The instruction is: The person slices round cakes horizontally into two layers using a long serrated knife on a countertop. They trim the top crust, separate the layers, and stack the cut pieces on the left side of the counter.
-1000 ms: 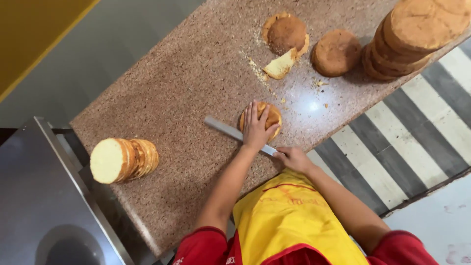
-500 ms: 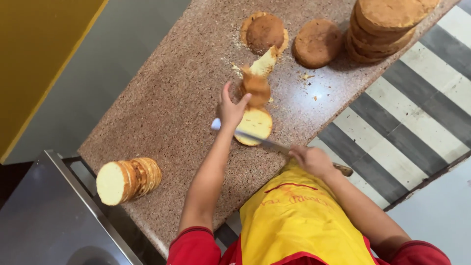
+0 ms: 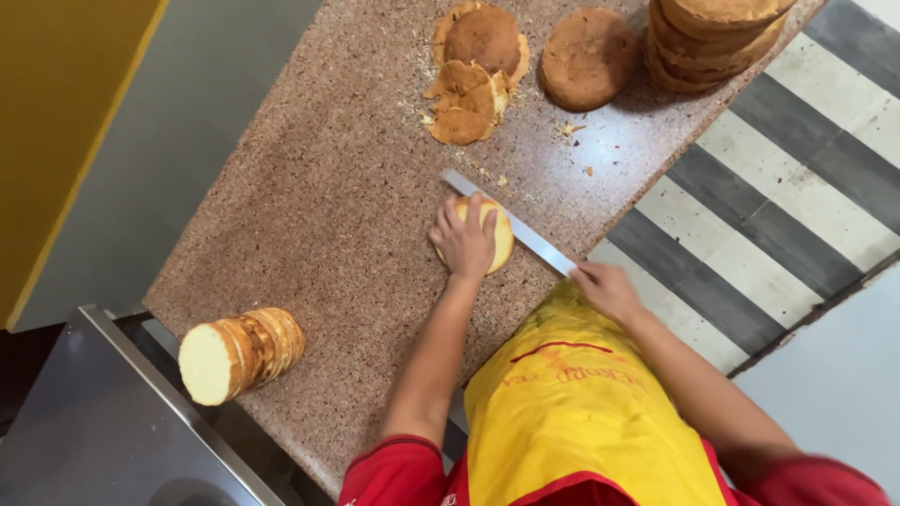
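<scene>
My left hand [image 3: 464, 239] presses flat on a small round sponge cake [image 3: 499, 234] lying on the speckled granite counter [image 3: 328, 187]. A long steel knife [image 3: 511, 223] runs sideways through the cake, blade tip past it to the upper left. My right hand [image 3: 605, 289] grips the knife's handle at the counter's near edge. A pile of brown trimmed crusts [image 3: 469, 89] lies beyond the cake.
A row of sliced sponge rounds [image 3: 242, 353] leans on its side at the counter's left end, next to a steel surface [image 3: 94, 431]. An uncut brown cake [image 3: 586, 58] and a tall stack of cakes [image 3: 717, 37] sit far right. Striped floor [image 3: 778, 206] lies right of the counter.
The cut-off brown top that my left hand lifted has landed on the crust pile. My left hand has returned onto the cake, and the knife is back in it.
</scene>
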